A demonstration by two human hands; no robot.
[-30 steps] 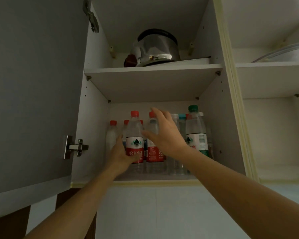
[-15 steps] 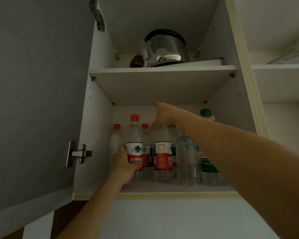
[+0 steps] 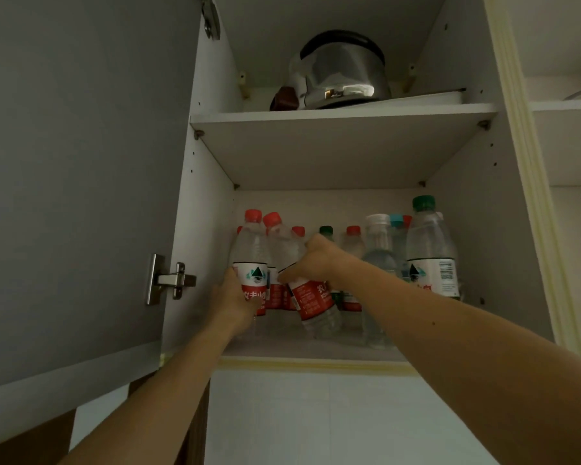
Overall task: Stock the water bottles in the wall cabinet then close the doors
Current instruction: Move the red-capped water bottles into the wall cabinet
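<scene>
Both hands are reaching up into the lower compartment of a white wall cabinet point(image 3: 212, 229), its grey door point(image 3: 81, 162) standing open at the left. The left hand point(image 3: 237, 302) is wrapping around the label of an upright clear plastic water bottle with a red cap and a red-and-white label point(image 3: 253, 263), which is standing at the front left of the bottom shelf point(image 3: 302, 352). The right hand point(image 3: 316, 260) is closing over the shoulder of a second red-capped clear bottle point(image 3: 307, 297), which is leaning with its cap tipped toward the left, against the first bottle, and its base swung out to the right.

More red-capped bottles point(image 3: 353, 239) and a dark-green-capped bottle point(image 3: 326, 230) are standing in a row behind the hands. To the right, a clear bottle with a white cap point(image 3: 378, 250), one with a light blue cap point(image 3: 396, 220) and a taller bottle with a green cap and a white label point(image 3: 431, 250) are standing close together near the cabinet's right wall.

On the upper shelf point(image 3: 342, 115), a shiny steel kettle with a black handle point(image 3: 341, 75) is sitting beside a small dark brown object point(image 3: 285, 99). A metal hinge point(image 3: 168, 280) is joining the open door to the cabinet's left wall.
</scene>
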